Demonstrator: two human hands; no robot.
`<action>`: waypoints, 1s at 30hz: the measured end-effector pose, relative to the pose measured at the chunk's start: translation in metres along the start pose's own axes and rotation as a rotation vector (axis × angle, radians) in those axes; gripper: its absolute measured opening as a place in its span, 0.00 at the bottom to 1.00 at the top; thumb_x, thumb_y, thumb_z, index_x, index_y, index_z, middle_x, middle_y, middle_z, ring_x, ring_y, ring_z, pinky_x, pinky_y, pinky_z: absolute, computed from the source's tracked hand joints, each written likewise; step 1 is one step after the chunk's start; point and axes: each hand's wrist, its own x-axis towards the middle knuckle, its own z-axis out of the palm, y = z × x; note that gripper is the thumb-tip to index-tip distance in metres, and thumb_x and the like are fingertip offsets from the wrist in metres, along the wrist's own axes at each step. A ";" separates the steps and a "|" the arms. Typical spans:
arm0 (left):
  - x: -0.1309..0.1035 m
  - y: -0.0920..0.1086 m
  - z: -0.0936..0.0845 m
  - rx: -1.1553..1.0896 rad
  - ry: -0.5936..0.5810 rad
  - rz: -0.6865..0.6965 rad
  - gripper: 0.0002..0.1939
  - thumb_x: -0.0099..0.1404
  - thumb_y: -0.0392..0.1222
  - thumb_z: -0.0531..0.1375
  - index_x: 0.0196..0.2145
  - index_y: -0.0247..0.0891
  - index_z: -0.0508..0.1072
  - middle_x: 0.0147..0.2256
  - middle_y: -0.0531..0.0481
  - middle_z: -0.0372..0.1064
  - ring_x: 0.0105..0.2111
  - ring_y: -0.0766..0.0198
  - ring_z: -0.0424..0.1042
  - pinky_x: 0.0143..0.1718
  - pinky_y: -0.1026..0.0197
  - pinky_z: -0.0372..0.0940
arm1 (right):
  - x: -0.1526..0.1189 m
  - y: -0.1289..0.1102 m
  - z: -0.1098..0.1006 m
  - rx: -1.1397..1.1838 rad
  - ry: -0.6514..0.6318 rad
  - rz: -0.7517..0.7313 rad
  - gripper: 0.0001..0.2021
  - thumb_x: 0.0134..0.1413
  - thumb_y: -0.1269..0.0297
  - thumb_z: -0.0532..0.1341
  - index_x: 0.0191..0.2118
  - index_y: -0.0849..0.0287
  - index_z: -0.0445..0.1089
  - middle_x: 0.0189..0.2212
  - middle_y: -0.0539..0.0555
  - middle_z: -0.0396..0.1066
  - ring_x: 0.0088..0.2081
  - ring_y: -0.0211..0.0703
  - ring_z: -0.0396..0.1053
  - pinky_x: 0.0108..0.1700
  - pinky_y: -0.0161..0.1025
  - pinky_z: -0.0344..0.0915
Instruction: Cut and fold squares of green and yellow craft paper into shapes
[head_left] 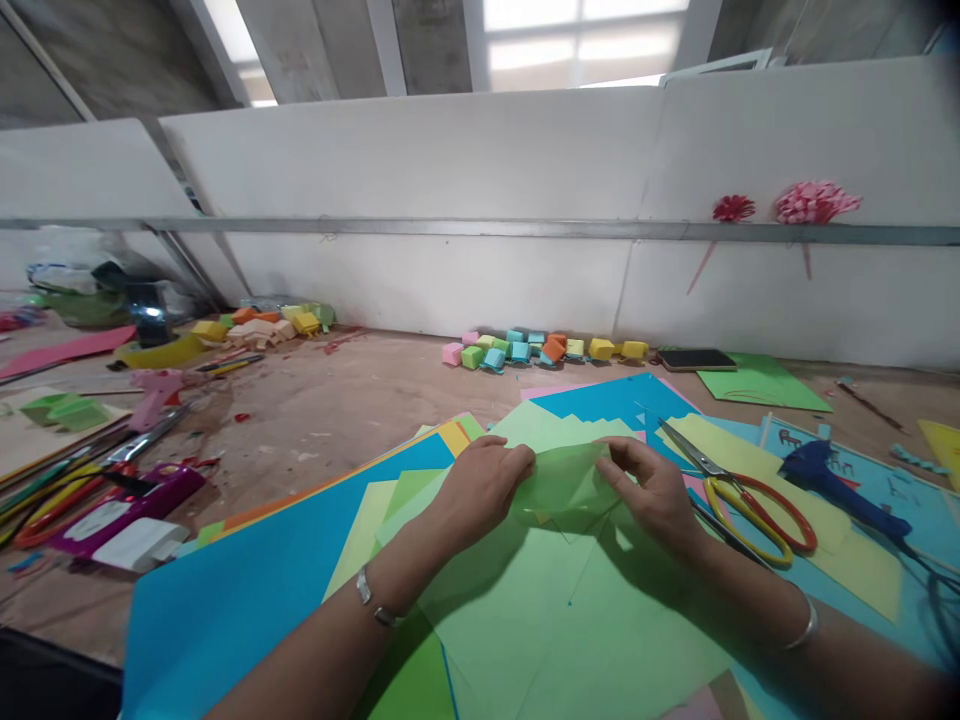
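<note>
Between my two hands is a piece of green paper (564,482), bent and slightly see-through, held just above a stack of sheets. My left hand (487,485) pinches its left edge, the fingertips partly hidden behind it. At the right edge, my right hand (651,488) grips the paper between thumb and fingers. Below lies a large pale green sheet (600,640) on top of other coloured sheets, among them a blue sheet (232,590). Scissors (739,500) with red and yellow handles rest beside my right hand, blades pointing up and left.
A blue glue gun (840,490) lies at the right with its cord. Small paper cubes (517,350) line the wall, near a phone (697,360). Leftward are a pink glue gun (156,395), a purple box-like object (135,510) and tape (157,350).
</note>
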 end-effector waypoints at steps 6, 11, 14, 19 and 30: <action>-0.001 0.004 -0.002 -0.024 -0.075 -0.220 0.14 0.67 0.38 0.52 0.49 0.43 0.68 0.24 0.50 0.69 0.25 0.59 0.68 0.28 0.64 0.54 | -0.001 0.005 0.004 -0.008 0.028 -0.020 0.10 0.53 0.55 0.61 0.34 0.57 0.72 0.33 0.55 0.74 0.33 0.45 0.68 0.36 0.39 0.65; -0.001 0.003 -0.003 -0.199 -0.060 -0.242 0.15 0.66 0.41 0.54 0.50 0.45 0.71 0.31 0.48 0.76 0.30 0.58 0.72 0.29 0.64 0.55 | -0.002 0.006 0.002 -0.004 0.005 -0.014 0.09 0.55 0.57 0.60 0.35 0.57 0.72 0.33 0.55 0.74 0.34 0.45 0.69 0.36 0.39 0.66; -0.001 0.000 0.000 -0.301 -0.046 -0.247 0.12 0.65 0.44 0.56 0.44 0.45 0.75 0.33 0.48 0.77 0.32 0.57 0.73 0.31 0.63 0.57 | -0.002 0.006 0.002 0.007 -0.009 0.007 0.10 0.55 0.57 0.60 0.35 0.57 0.73 0.34 0.55 0.74 0.34 0.46 0.69 0.36 0.39 0.66; -0.002 -0.004 0.005 -0.294 -0.040 -0.255 0.10 0.64 0.44 0.56 0.39 0.44 0.76 0.30 0.49 0.76 0.30 0.57 0.72 0.30 0.63 0.56 | 0.001 0.005 0.002 -0.012 -0.032 0.029 0.11 0.54 0.56 0.60 0.34 0.57 0.73 0.32 0.55 0.74 0.33 0.46 0.69 0.34 0.38 0.65; -0.002 -0.002 0.000 -0.237 -0.171 -0.221 0.12 0.66 0.43 0.52 0.36 0.41 0.74 0.28 0.48 0.74 0.27 0.59 0.67 0.27 0.63 0.50 | 0.005 0.005 0.000 -0.170 -0.057 -0.027 0.10 0.54 0.59 0.57 0.27 0.58 0.69 0.24 0.52 0.70 0.27 0.41 0.64 0.29 0.36 0.61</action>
